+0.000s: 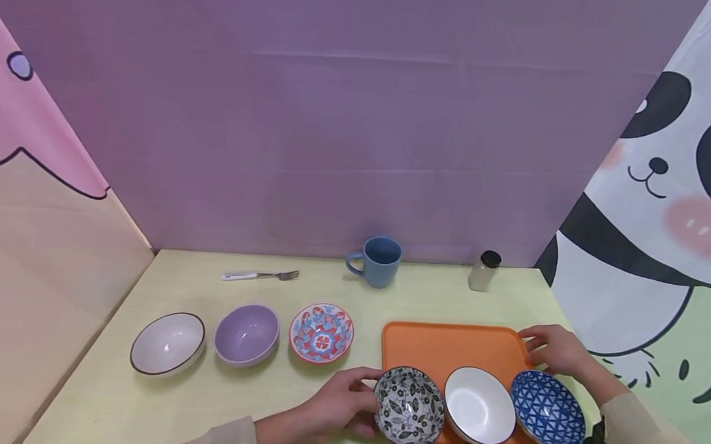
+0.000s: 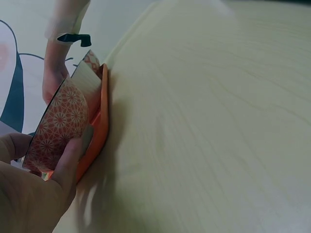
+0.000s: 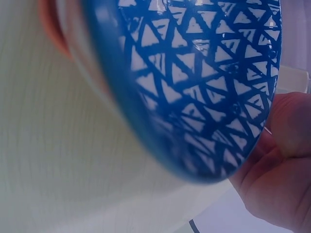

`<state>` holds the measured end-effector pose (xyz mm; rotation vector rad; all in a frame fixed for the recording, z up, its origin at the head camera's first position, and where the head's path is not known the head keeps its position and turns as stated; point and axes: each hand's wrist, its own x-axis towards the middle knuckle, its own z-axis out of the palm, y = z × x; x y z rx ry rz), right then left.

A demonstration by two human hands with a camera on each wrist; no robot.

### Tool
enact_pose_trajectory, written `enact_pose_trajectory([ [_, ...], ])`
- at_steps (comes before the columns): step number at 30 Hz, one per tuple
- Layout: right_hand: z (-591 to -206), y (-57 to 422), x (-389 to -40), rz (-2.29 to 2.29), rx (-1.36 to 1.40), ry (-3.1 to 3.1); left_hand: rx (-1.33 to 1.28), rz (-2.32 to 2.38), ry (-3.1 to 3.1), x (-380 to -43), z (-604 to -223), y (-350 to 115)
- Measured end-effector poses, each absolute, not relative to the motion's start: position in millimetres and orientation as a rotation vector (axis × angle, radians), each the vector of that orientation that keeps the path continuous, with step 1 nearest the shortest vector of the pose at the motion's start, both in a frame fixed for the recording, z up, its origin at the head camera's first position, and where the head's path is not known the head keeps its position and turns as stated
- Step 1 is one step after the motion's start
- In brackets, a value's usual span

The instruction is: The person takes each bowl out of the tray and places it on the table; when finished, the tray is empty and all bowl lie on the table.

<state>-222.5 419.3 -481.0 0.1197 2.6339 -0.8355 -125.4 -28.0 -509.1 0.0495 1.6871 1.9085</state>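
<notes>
My left hand [image 1: 346, 401] pinches the rim of a black-and-white bowl [image 1: 410, 408] with a leaf pattern, over the left front of the orange tray [image 1: 439, 346]. The left wrist view shows the thumb against that bowl's red-patterned outside [image 2: 60, 116]. To its right sit a white bowl [image 1: 480, 406] and a blue bowl [image 1: 547, 410] with white triangles, in a row along the tray's front. At the tray's right edge is my right hand [image 1: 557, 350], its fingers bent near the rim, just beyond the blue bowl. In the right wrist view the blue bowl [image 3: 194, 87] partly hides its fingertips.
Left of the tray stand a red-and-blue patterned bowl [image 1: 322, 333], a purple bowl [image 1: 247, 336] and a dark-rimmed white bowl [image 1: 169, 344]. Farther back are a fork [image 1: 261, 275], a blue mug [image 1: 381, 262] and a black-lidded jar [image 1: 484, 272]. A purple backdrop [image 1: 359, 130] closes off the rear.
</notes>
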Motion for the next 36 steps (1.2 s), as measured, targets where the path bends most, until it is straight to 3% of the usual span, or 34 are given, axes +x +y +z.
enact_pose_trajectory([
  [36, -482.1, 418.7, -220.3, -0.908, 0.188, 2.617, 0.041, 1.946, 1.705, -121.2, -471.0, -100.6],
])
